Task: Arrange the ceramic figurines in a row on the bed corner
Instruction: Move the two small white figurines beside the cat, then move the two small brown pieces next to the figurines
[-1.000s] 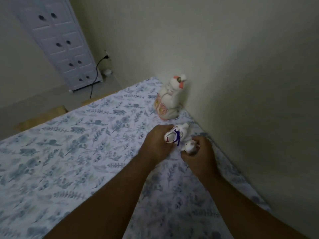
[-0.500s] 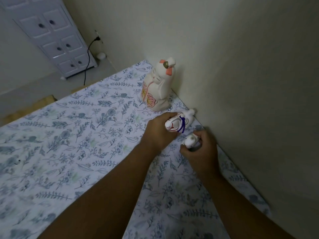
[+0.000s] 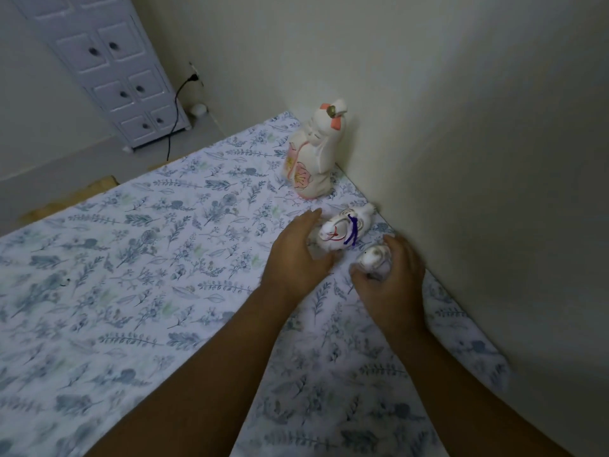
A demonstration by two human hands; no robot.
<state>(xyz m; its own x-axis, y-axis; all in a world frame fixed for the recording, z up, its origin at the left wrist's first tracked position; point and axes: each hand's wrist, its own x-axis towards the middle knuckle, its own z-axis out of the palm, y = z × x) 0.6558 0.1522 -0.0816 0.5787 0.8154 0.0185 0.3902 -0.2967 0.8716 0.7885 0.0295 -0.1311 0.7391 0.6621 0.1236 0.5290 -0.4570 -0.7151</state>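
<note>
1. A white drawer cabinet and a black plugged-in cable stand on the floor beyond the bed; the wall borders the bed's right edge.
2. The tall figurine stands upright in the far right corner.
3. The left hand cups the middle figurine, tilted, just beside the wall.
4. The right hand curls around the small figurine.
5. No writing is legible.

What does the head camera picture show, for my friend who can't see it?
Two hands place small white ceramic figurines on a floral bed by the wall: the left hand holds a purple-corded figurine, the right hand a smaller one. A tall pink-flowered figurine stands upright behind them.
</note>
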